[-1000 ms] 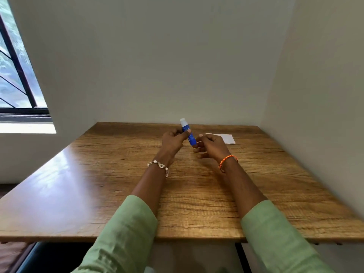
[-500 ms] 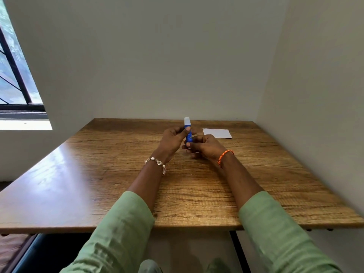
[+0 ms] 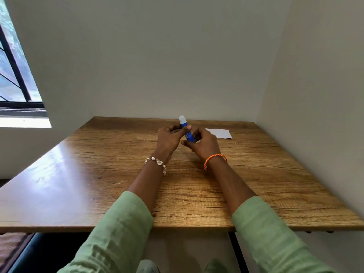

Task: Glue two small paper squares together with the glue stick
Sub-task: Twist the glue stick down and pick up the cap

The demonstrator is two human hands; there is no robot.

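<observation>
A blue glue stick [image 3: 187,133] with a white cap pointing up and away is held above the far middle of the wooden table [image 3: 98,174]. My left hand [image 3: 169,138] grips its upper blue body, thumb pressed across it just under the cap. My right hand [image 3: 204,144] is closed around its lower end. A white paper square [image 3: 221,133] lies flat on the table just right of and behind my right hand. A second square is not visible.
Walls close the table in at the back and along the right side. A window [image 3: 17,79] is at the left. The table's near edge runs below my forearms.
The glue stick has tilted slightly, its cap leaning left again after standing nearly upright. Both hands stay on it at the same spot above the table.
</observation>
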